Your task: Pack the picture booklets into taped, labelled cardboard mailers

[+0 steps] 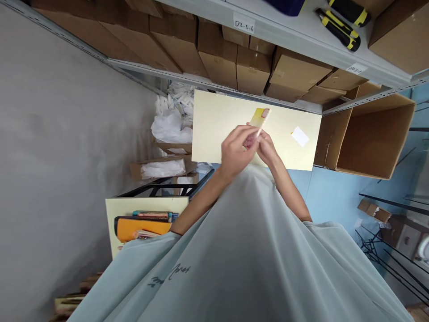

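A thin phone case (259,117), yellow fading to pale with a reddish outlined cutout near one corner, is held tilted above a cream tabletop (211,129). My left hand (237,150) curls over its lower left side, fingers bent against the edge. Around the lower right side, my right hand (266,147) is closed on the same case. The fingertips overlap and hide the case's lower end. To the right of my hands, a small white card (300,136) with a tiny yellow-orange mark at one corner lies on the tabletop.
Cardboard boxes (253,69) line the shelf behind the table. Utility knives (338,29) lie on the shelf above. A large open carton (368,138) stands at the right. White plastic bags (172,125) pile up at the left. An orange item (144,229) rests on a lower-left surface.
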Motion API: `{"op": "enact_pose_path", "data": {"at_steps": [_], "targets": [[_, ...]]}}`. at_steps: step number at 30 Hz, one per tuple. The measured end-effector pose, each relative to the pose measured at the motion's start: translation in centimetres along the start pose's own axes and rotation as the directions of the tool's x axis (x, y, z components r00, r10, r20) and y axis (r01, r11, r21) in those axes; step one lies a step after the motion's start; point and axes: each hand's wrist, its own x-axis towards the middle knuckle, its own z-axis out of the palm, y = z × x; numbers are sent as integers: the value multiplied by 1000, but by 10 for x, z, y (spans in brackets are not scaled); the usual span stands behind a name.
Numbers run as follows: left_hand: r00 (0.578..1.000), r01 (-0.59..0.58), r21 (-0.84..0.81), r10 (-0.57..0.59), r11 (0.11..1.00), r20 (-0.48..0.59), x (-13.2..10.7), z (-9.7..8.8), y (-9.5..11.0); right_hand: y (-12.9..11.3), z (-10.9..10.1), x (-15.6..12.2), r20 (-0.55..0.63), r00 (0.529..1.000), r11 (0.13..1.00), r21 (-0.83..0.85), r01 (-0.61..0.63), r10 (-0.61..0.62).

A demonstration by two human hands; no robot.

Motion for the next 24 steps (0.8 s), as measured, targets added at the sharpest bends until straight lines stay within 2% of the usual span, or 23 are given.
{"op": "enact_pose_path", "data": {"at_steps": [2,5,8,10,14,17,19,21,22,24], "targets": [[990,116,-96,-123,989,-71,8,-18,-11,-6,-10,-3,-71,997,999,45,-8,11],[956,245,-207,-272,947,-113,22,-32,-44,-22,-15,-7,-184,980,997,-42,66,-72],[937,316,-267,-344,910,-64,31,-27,-80,-33,-10,-7,-187,976,989,-122,87,-109],[927,346,-309,-373,886,-33,34,-19,-100,-28,-7,-2,-160,981,983,-159,87,-112],[892,403,-347,-448,847,-57,34,-8,-135,15,-16,24,-188,977,965,-259,46,-97],[838,495,-262,-535,828,-109,30,-10,-160,55,-19,56,-159,986,906,-405,-119,59],[790,570,-202,-599,796,-132,27,-15,-176,76,-11,78,-90,983,839,-512,-184,161],[755,616,-141,-631,775,-175,25,-24,-192,91,2,100,-20,980,805,-567,-175,199],[750,622,-104,-628,776,-209,25,-29,-200,98,9,110,9,980,805,-572,-157,197],[771,590,-20,-571,807,-281,27,-39,-214,111,22,129,60,983,827,-550,-114,175]]}}
